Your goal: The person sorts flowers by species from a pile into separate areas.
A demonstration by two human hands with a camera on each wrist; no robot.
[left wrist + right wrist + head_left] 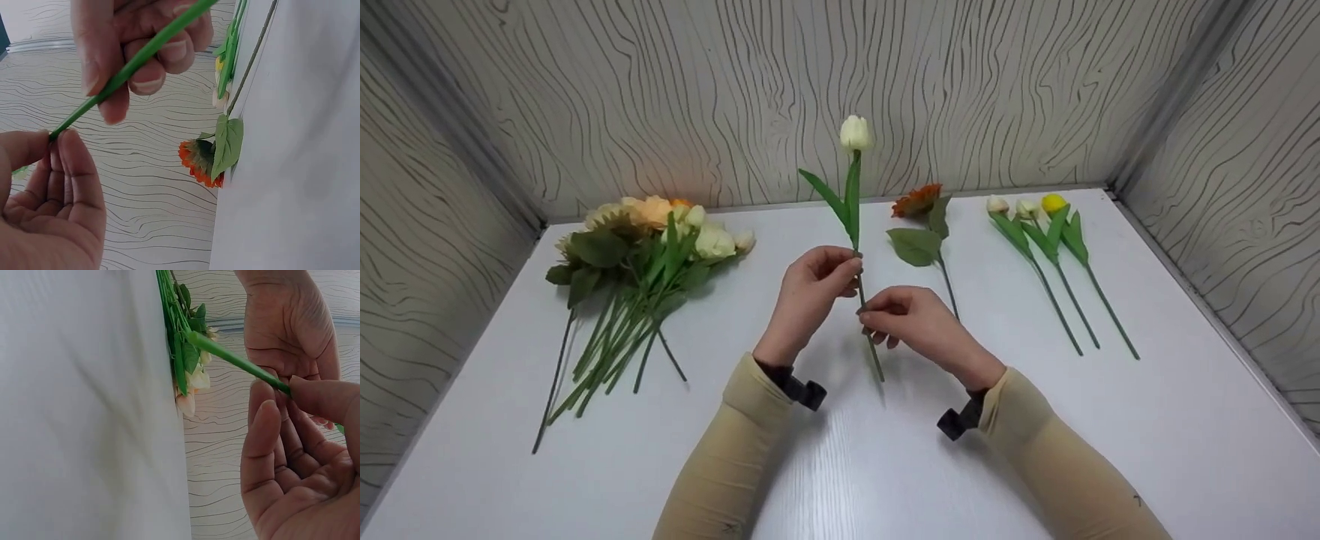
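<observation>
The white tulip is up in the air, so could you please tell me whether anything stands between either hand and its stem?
Nothing visible does: the left hand pinches the tulip stem, and the right hand pinches it lower down. The orange flower lies beyond the right hand, not in between.

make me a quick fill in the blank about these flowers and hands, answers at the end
Both the left hand and the right hand pinch the white tulip by its ____.
Of the two, the ____ hand is nearer its bloom.
Among the three tulips lying at the far right, the rightmost flower head is ____.

Answers: stem; left; yellow
</observation>
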